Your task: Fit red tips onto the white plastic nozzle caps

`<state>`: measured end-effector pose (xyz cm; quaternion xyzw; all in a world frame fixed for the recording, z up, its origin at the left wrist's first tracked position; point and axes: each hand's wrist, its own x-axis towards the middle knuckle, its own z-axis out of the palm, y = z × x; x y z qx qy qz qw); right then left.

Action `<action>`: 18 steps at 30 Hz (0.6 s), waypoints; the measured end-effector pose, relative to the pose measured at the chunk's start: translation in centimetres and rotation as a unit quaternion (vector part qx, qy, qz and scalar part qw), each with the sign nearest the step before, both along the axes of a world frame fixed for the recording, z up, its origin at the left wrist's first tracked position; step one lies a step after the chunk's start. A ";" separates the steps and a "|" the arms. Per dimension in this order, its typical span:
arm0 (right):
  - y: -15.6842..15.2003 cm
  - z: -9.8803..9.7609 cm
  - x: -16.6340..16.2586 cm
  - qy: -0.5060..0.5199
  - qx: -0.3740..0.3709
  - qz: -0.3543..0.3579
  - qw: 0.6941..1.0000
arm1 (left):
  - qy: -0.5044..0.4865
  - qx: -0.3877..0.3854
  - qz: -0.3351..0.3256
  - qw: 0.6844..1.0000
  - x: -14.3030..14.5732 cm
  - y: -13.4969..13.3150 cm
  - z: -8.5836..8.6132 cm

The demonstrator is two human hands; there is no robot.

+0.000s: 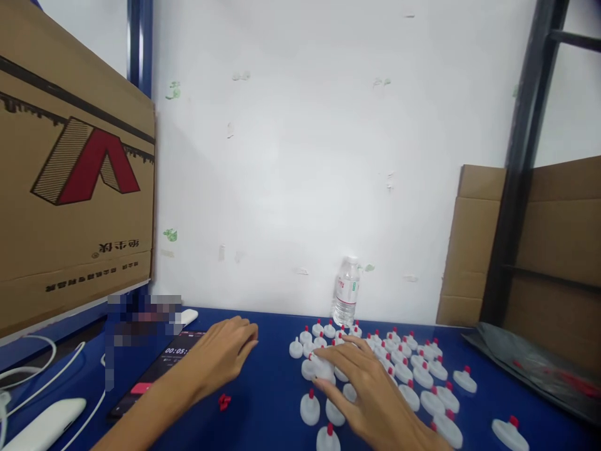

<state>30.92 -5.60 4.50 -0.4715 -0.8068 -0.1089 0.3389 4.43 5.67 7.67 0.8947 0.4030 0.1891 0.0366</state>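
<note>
Several small white caps with red tips [422, 376] are spread over the blue table [267, 401], right of centre. My right hand [370, 394] lies over the near part of this cluster, fingers stretched out and touching caps, one white cap [315, 366] at its fingertips. My left hand [223, 357] rests palm down on the table to the left of the caps, fingers loosely curled and holding nothing. A loose red piece [224, 401] lies on the table just in front of the left wrist.
A clear water bottle [346, 292] stands by the white wall behind the caps. A phone showing a timer [159, 369] lies left of my left hand, beside white cables [32, 369]. Cardboard boxes [70, 169] stand on both sides, a dark bag [530, 363] at the right.
</note>
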 end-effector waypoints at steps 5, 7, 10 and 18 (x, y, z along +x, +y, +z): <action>-0.2 -0.1 -0.2 -0.013 -0.018 0.011 1.000 | 0.055 -0.167 0.019 0.984 -2.6 0.1 1.6; -0.2 -0.2 -0.4 -0.011 -0.021 0.015 1.000 | 0.067 -0.237 0.011 0.969 -3.1 -0.2 1.8; -0.3 -0.2 -0.5 -0.003 -0.026 0.017 1.000 | 0.074 -0.305 0.006 0.949 -3.1 -0.3 1.7; -0.4 -0.5 -0.6 0.008 -0.018 0.027 0.999 | 0.050 -0.326 -0.020 0.944 -1.4 -0.3 0.1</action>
